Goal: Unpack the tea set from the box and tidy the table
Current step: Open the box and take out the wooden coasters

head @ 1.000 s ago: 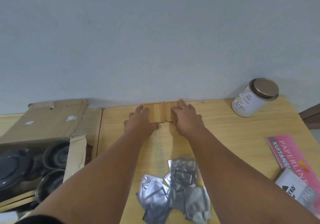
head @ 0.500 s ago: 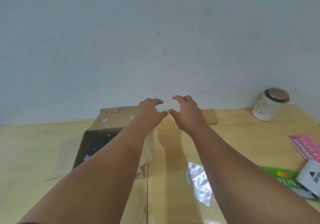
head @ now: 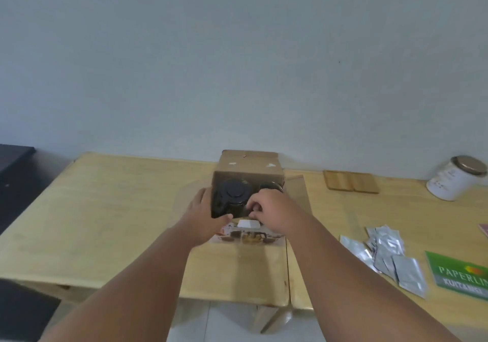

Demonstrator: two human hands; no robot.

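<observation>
An open cardboard box (head: pixel 248 168) stands at the middle of the wooden table (head: pixel 111 209). A dark teapot (head: pixel 233 196) with a round lid sits at the box's mouth. My left hand (head: pixel 203 216) wraps the teapot's left side, thumb under it. On the teapot's right side, the fingers of my right hand (head: pixel 272 212) are curled and pinched. Behind my right hand a dark cup (head: pixel 269 184) shows inside the box. The box's printed front flap (head: pixel 248 236) lies flat under my hands.
Two wooden coasters (head: pixel 351 181) lie side by side against the wall, right of the box. A white tin (head: pixel 454 180) stands at the far right. Several foil packets (head: pixel 388 252) and a green booklet (head: pixel 462 275) lie at right. Dark furniture (head: pixel 13 178) is at left.
Both hands left the coasters by the wall, swung left to the box and closed on the teapot. The view has turned left, so the box is now centred.
</observation>
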